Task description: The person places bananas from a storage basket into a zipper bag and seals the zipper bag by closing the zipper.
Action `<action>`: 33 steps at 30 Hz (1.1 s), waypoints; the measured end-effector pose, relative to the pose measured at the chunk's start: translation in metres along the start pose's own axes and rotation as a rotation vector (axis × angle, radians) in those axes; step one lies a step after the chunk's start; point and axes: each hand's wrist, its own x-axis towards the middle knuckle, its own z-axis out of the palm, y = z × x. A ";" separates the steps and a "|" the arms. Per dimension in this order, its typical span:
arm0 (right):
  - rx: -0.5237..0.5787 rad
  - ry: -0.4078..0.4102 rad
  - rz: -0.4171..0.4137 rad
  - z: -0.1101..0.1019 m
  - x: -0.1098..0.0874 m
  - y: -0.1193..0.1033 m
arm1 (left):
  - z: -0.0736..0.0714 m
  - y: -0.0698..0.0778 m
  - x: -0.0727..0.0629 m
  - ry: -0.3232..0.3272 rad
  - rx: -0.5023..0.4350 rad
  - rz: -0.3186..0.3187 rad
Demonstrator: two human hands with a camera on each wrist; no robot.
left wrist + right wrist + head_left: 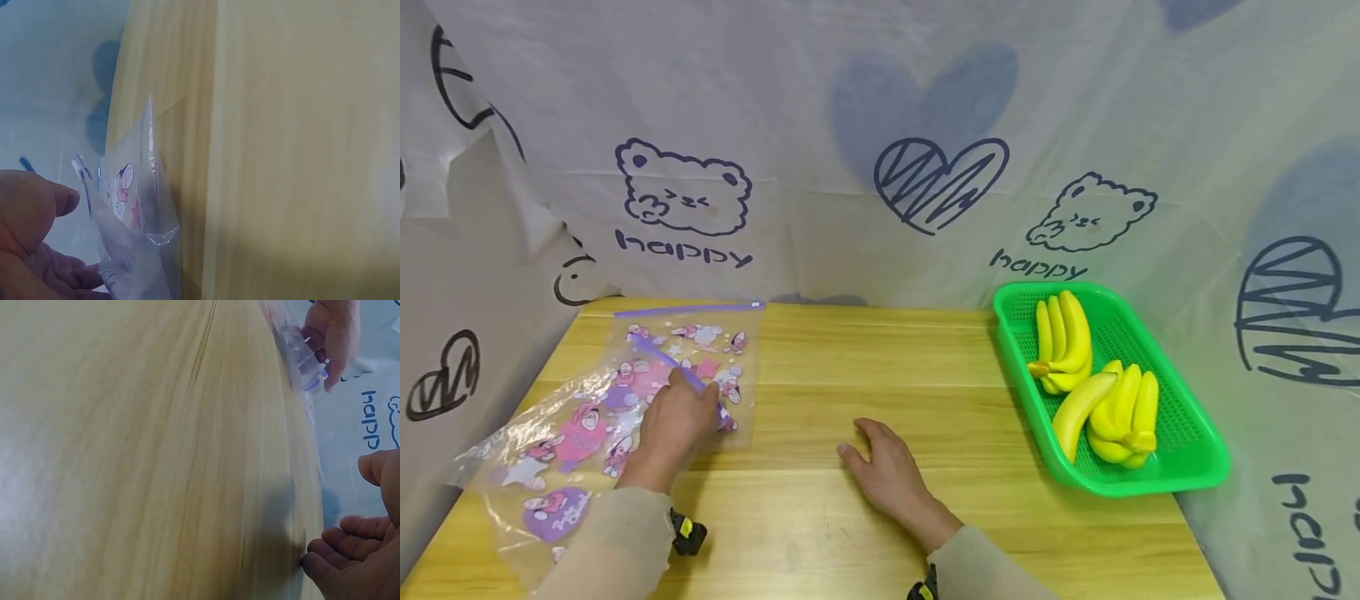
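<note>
A clear plastic zip bag [580, 433] with pink and purple cartoon prints lies on the left of the table, its mouth toward the back. My left hand [673, 425] is at the mouth, holding the near layer, whose purple strip [651, 350] stands apart from the far layer's strip [692, 308]. In the left wrist view the thumb [59, 199] is beside the raised plastic [134, 250], with the fingers curled lower against it. Empty, my right hand [891, 475] hovers low near the table's middle, thumb spread from loosely bent fingers.
A green plastic basket [1195, 475] stands at the right of the wooden table [865, 367]. Inside are two bunches of bananas [1067, 333] and a single banana [1078, 408]. A printed white curtain [812, 167] hangs along the back and sides.
</note>
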 end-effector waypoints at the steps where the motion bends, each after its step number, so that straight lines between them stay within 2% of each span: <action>1: -0.001 0.001 0.001 0.000 0.000 0.000 | 0.003 0.002 -0.002 -0.004 0.020 0.013; 5: -0.004 0.002 0.002 0.000 -0.001 -0.001 | 0.012 0.009 -0.007 -0.011 0.124 0.069; 8: -0.003 -0.001 -0.003 0.000 -0.001 -0.001 | 0.015 0.011 -0.009 -0.003 0.165 0.083; 13: -0.012 0.002 -0.005 0.000 -0.001 -0.001 | 0.011 0.014 -0.009 -0.027 0.138 0.063; 19: -0.009 -0.003 0.003 -0.001 -0.001 -0.001 | 0.002 0.010 -0.007 -0.058 0.106 0.077; 23: -0.011 -0.011 -0.008 -0.001 0.000 -0.002 | -0.002 0.008 -0.008 -0.043 0.078 0.069; 25: -0.013 -0.013 -0.003 -0.002 -0.001 -0.001 | -0.003 0.008 -0.009 -0.022 0.072 0.084; 28: -0.019 -0.011 0.001 -0.002 -0.001 0.000 | -0.001 0.012 -0.010 0.046 0.084 0.135; 33: -0.009 0.002 -0.002 -0.003 -0.001 0.002 | 0.005 0.029 -0.014 0.181 0.106 0.256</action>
